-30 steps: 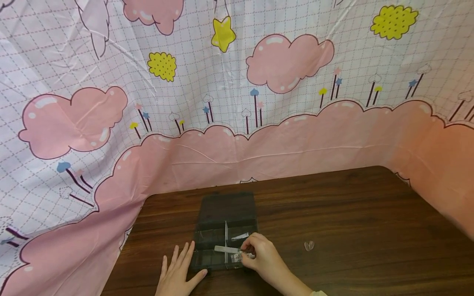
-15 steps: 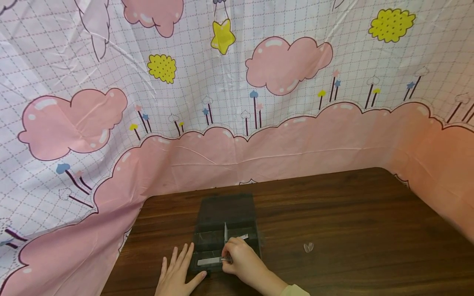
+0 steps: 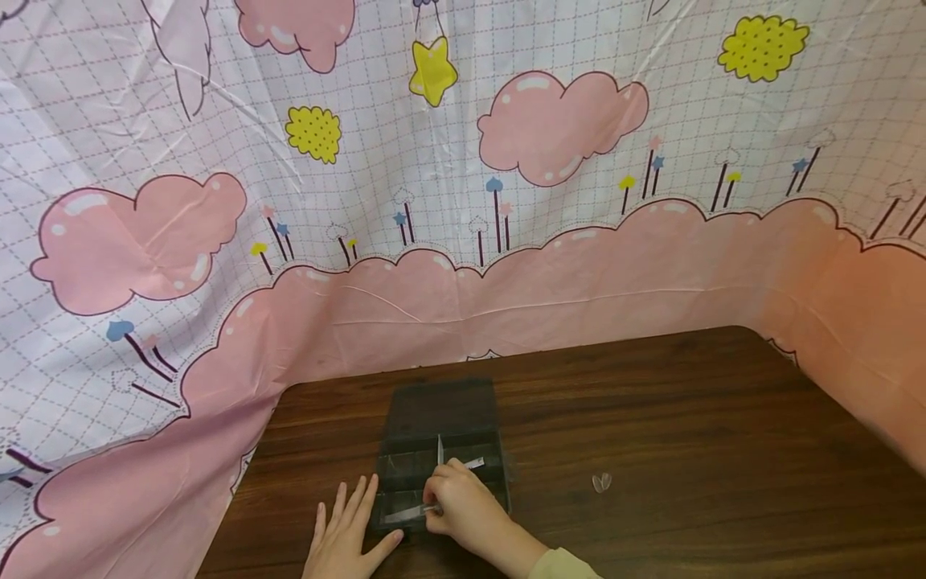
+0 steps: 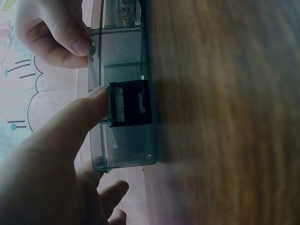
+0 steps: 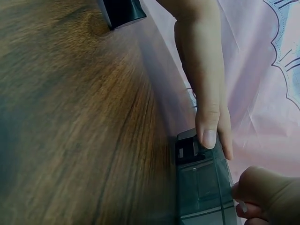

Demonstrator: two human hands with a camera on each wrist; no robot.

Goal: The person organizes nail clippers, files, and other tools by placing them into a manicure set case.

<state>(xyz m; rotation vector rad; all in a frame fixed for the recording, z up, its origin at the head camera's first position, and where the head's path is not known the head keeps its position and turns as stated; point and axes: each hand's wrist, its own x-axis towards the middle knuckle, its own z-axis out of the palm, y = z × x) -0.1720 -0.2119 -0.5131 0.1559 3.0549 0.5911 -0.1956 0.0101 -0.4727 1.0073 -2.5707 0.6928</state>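
Observation:
A dark see-through plastic compartment box [image 3: 411, 465] lies on the table with its lid [image 3: 444, 406] folded back. My right hand [image 3: 463, 503] pinches a thin, flat pale strip [image 3: 403, 515] by one end. The strip's other end reaches left, down into the front left compartment. In the left wrist view the strip [image 4: 93, 70] slants down from thumb and finger. My left hand [image 3: 347, 527] rests at the box's left side, fingers spread. Its thumb touches the box front near the black latch [image 4: 131, 103]. The front right compartment is partly hidden behind my right hand.
Another pale strip [image 3: 474, 464] sits in the back right compartment, beside an upright white divider [image 3: 440, 450]. Two small clear petal-shaped pieces [image 3: 602, 482] lie on the brown wooden table [image 3: 687, 418] to the right. A printed pink-and-white cloth [image 3: 564, 273] hangs behind the table.
My right hand has carried the strip left from over the right compartments and lowered its far end into the front left one. The left hand has stayed in place.

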